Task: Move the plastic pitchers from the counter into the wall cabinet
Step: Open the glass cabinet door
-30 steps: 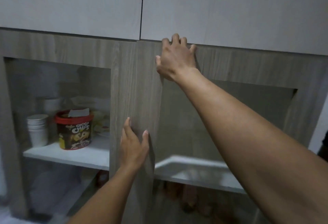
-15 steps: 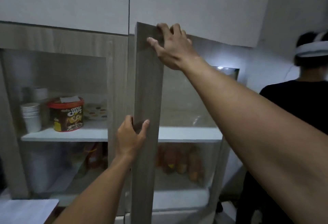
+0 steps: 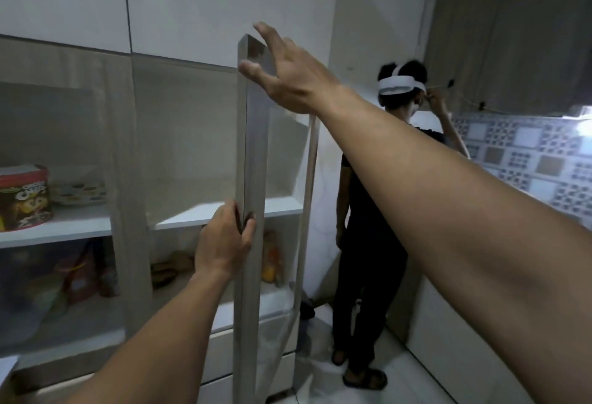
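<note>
The wall cabinet's right glass door (image 3: 251, 160), framed in grey wood grain, stands swung open, edge-on to me. My left hand (image 3: 222, 243) grips its front edge at mid height, fingers wrapped round the frame. My right hand (image 3: 285, 73) is at the door's top corner with fingers spread, touching or just off the frame. Behind the door the white upper shelf (image 3: 205, 211) lies bare. No plastic pitcher is in view.
The left compartment, behind its closed glass door, holds a red-lidded cereal tub (image 3: 24, 198) and a patterned plate (image 3: 80, 194). Packets and bottles sit on the lower shelf (image 3: 166, 270). A person in dark clothes with a white headband (image 3: 371, 227) stands close on the right.
The right cabinet door has swung from closed to wide open. My right hand loosened from a grip on its top to spread fingers. My view turned right, revealing the standing person.
</note>
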{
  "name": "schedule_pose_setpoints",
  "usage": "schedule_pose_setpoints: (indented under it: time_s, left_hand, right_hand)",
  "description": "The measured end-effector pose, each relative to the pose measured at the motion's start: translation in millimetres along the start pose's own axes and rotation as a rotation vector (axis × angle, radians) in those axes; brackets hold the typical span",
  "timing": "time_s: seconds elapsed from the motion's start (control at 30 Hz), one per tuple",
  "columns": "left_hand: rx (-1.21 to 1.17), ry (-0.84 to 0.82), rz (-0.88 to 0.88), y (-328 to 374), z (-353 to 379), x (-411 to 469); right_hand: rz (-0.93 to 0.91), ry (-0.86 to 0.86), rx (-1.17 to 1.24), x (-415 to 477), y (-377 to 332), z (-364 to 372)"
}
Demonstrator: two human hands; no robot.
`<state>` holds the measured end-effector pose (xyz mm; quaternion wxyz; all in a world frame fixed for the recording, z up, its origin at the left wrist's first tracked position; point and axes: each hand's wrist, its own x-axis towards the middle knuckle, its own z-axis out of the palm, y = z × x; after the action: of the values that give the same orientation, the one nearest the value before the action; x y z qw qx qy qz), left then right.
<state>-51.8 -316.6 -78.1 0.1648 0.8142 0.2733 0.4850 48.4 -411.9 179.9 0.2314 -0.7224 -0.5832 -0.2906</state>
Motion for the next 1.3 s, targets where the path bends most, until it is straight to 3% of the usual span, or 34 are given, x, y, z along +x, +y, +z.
schedule_pose_setpoints:
  time_s: [0.33, 0.5, 0.7, 0.97, 1.3]
  left_hand:
    - [-0.01, -0.166, 0.282, 106, 56, -38]
    - [-0.078, -0.252, 0.262, 157, 107, -44]
    - [-0.078, -0.3, 0.349, 224, 178, -44]
    - [-0.086, -0.333, 0.289, 305, 262, -42]
    - [-0.009, -0.318, 0.203, 358, 318, -35]
  right_hand:
    - [-0.018, 0.096, -0.189, -75, 72, -77]
    - [-0.025, 0.072, -0.466, -114, 123, -112]
    - [0.053, 0.066, -0.58, -157, 206, -139]
    - [0.227, -0.019, -0.731, -186, 296, -163]
    - [0.347, -0.081, -0.686, -202, 353, -165]
